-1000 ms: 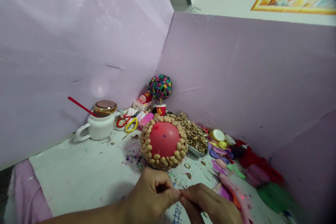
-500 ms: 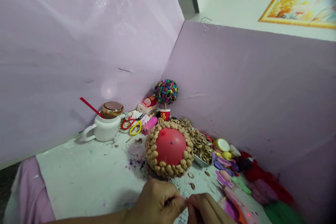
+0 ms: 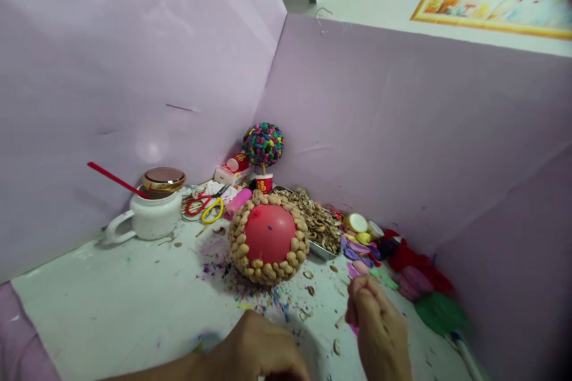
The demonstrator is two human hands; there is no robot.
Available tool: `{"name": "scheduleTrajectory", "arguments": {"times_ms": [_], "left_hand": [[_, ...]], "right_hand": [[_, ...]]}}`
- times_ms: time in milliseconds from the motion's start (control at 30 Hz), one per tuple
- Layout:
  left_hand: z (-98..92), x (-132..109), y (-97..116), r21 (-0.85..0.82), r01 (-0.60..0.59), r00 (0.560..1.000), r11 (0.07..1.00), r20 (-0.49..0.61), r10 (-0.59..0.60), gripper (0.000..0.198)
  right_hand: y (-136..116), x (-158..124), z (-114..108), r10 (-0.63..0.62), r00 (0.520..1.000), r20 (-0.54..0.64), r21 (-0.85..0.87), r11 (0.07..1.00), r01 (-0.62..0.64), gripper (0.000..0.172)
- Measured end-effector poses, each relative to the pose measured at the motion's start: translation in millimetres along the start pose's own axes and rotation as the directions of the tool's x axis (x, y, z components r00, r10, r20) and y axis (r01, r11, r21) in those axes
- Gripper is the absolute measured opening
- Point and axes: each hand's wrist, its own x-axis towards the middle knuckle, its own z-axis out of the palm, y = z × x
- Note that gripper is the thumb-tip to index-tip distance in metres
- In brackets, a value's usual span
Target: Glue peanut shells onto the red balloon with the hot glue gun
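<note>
A red balloon (image 3: pixel 268 239) ringed with glued peanut shells (image 3: pixel 239 244) sits on the white table (image 3: pixel 111 303). My left hand (image 3: pixel 259 351) is curled low at the bottom edge, its fingers turned under and hidden. My right hand (image 3: pixel 379 333) is raised beside it, fingers drawn together in a loose pinch; what they hold, if anything, I cannot make out. Both hands are in front of the balloon and apart from it. A metal tray of peanut shells (image 3: pixel 319 229) lies just behind and right of the balloon.
White jug (image 3: pixel 149 220) with a red stick and gold lid at left. Scissors (image 3: pixel 203 205), a pink tube and a multicoloured ball on a red cup (image 3: pixel 263 149) at the back. Loose balloons (image 3: pixel 361 250) and red and green cloth at right. Purple paper walls surround the table.
My hands were pinched together fingertip to fingertip; now they have separated, the right one lifted and moved right. The view has shifted, so the objects appear further left.
</note>
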Motion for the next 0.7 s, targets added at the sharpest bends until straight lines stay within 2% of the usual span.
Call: {"name": "scheduleTrajectory", "arguments": {"times_ms": [100,167,233,300,400,533,633,700], "left_hand": [[2.9,-1,1,0.122,0.006,0.998,0.992,0.054,-0.013,0.053],[5.3,1,0,0.171,0.005,0.996,0.985,0.086,-0.020,0.046],[8.1,4,-2,0.209,0.039,0.992,0.977,0.112,-0.063,0.038],[11.4,9,-6,0.240,0.074,0.985,0.968,0.134,-0.108,0.029],[18.8,16,-14,0.262,0.070,0.978,0.963,0.170,-0.118,0.022],[32.1,22,-20,0.287,0.028,0.990,0.957,0.123,-0.066,0.016],[40.5,21,-25,0.248,0.016,0.998,0.969,0.057,-0.031,0.019],[44.6,18,-31,0.206,0.006,0.998,0.979,0.067,-0.020,0.021]], "right_hand": [[6,8,-11,0.098,0.991,-0.093,0.031,0.995,-0.096,0.037],[9,12,-18,0.129,0.987,-0.100,0.008,0.992,-0.129,0.041],[14,17,-27,0.121,0.987,-0.102,-0.029,0.992,-0.125,0.033],[19,25,-37,0.094,0.982,-0.164,-0.059,0.993,-0.105,0.023],[27,41,-54,0.084,0.966,-0.243,-0.097,0.989,-0.110,0.021],[41,62,-65,0.073,0.973,-0.220,-0.171,0.979,-0.112,0.022],[51,76,-67,0.063,0.983,-0.174,-0.249,0.963,-0.105,0.027],[55,85,-68,0.066,0.990,-0.128,-0.311,0.945,-0.103,0.030]]}}
